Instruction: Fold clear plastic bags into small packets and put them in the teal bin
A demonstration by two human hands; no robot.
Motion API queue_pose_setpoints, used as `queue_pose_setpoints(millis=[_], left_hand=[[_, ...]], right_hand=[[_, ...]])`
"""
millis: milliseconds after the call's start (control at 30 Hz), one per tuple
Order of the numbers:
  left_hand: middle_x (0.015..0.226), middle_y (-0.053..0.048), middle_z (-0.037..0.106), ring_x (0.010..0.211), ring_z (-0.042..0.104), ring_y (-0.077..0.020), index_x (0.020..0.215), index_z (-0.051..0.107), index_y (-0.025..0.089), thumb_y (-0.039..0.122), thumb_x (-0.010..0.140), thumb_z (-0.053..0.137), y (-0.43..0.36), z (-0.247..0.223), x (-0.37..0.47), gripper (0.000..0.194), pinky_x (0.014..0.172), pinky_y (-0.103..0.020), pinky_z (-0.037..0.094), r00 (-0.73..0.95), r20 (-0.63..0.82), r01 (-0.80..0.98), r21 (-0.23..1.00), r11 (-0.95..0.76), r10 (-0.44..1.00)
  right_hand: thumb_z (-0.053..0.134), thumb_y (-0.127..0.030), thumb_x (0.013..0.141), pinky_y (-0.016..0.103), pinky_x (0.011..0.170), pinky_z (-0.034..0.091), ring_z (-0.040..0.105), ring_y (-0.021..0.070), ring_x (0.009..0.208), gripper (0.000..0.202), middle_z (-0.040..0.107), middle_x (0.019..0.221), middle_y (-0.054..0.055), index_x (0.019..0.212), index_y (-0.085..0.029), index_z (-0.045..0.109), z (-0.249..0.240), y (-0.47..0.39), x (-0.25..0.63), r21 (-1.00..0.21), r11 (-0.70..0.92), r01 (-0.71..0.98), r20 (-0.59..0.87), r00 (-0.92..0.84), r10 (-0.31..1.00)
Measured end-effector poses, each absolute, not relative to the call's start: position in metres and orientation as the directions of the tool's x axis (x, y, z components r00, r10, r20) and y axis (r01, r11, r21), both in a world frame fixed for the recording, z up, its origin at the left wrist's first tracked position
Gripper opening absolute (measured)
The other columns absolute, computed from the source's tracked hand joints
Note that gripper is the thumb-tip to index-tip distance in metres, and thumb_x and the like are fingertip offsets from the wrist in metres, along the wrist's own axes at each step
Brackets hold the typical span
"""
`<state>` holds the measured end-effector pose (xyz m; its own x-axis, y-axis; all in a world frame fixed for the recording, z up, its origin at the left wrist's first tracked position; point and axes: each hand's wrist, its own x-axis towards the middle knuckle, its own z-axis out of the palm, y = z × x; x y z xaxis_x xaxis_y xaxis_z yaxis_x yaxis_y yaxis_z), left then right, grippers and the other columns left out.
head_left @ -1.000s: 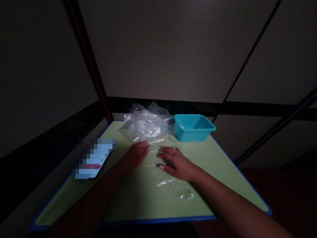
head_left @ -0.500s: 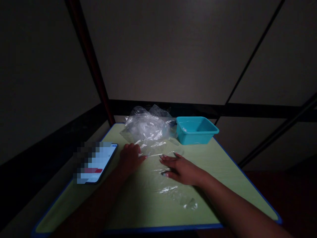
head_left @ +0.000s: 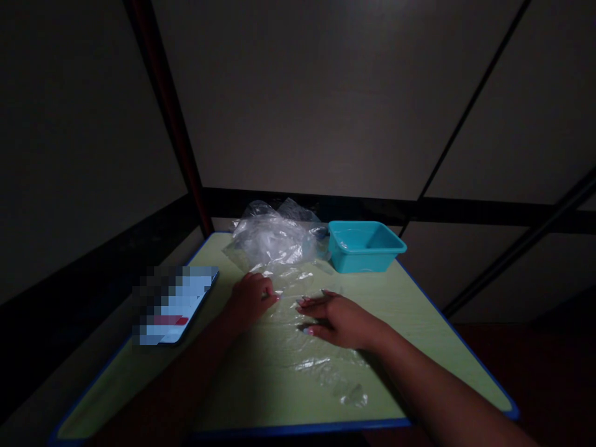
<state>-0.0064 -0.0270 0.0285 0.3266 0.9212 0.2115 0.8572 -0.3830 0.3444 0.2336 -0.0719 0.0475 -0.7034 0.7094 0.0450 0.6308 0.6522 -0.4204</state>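
A thin clear plastic bag (head_left: 311, 366) lies flat on the green table between my hands and toward the front. My left hand (head_left: 252, 299) is curled at the bag's left side, thumb and fingers closed on its edge. My right hand (head_left: 339, 318) rests palm down on the bag, its fingers spread and pointing left. Just beyond both hands sits a crumpled pile of clear plastic bags (head_left: 277, 239). The far edge of the flat bag blends with the pile, so where it ends is unclear.
A turquoise basket (head_left: 365, 254) stands at the table's back right. At the left edge lies a phone (head_left: 186, 313) with its screen lit. The small green table (head_left: 395, 372) has a blue rim, and panelled walls rise behind it and to the left.
My left hand has shifted slightly right, toward my right hand. The whole view has moved a little, and my right hand stays spread on the bag.
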Motion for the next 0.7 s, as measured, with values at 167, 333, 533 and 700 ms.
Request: queue_pose_setpoints(millis=[167,333,533,700], left_hand=[[0.083,-0.005,0.063,0.086,0.057,-0.0238,0.075,0.059,0.019,0.023,0.078,0.063,-0.0247,0.0246,-0.0087,0.006,0.075,-0.034,0.042,0.314,0.251,0.837,0.383,-0.392,0.916],[0.08,-0.005,0.062,0.081,0.058,-0.0234,0.082,0.06,0.018,0.023,0.078,0.061,-0.0229,0.0241,-0.0106,0.007,0.071,-0.033,0.044,0.291,0.242,0.826,0.425,-0.371,0.926],[0.08,-0.003,0.062,0.08,0.058,-0.0229,0.082,0.06,0.02,0.025,0.075,0.064,-0.0241,0.0213,-0.0054,0.01,0.071,-0.033,0.043,0.321,0.232,0.814,0.428,-0.393,0.918],[0.077,-0.003,0.061,0.08,0.057,-0.0229,0.08,0.059,0.019,0.024,0.074,0.064,-0.0276,0.0218,-0.0014,0.009,0.071,-0.032,0.04,0.319,0.214,0.826,0.415,-0.382,0.923]], right_hand=[[0.059,-0.031,0.089,0.052,0.109,0.029,0.052,0.027,0.127,0.028,0.058,0.135,0.008,0.116,-0.028,0.067,0.0538,-0.0748,0.2327,-0.411,0.656,0.633,0.026,-0.711,0.703],[0.057,-0.031,0.091,0.055,0.11,0.025,0.052,0.0264,0.126,0.027,0.06,0.134,0.006,0.117,-0.028,0.067,0.0577,-0.0752,0.2331,-0.406,0.655,0.638,0.007,-0.714,0.7],[0.06,-0.036,0.089,0.054,0.11,0.025,0.053,0.0252,0.125,0.028,0.063,0.129,0.005,0.116,-0.032,0.067,0.0573,-0.079,0.2322,-0.424,0.681,0.597,0.029,-0.742,0.669],[0.059,-0.034,0.09,0.052,0.109,0.027,0.053,0.0239,0.125,0.027,0.065,0.126,0.004,0.116,-0.03,0.067,0.0546,-0.0806,0.2293,-0.44,0.711,0.548,0.065,-0.771,0.634]])
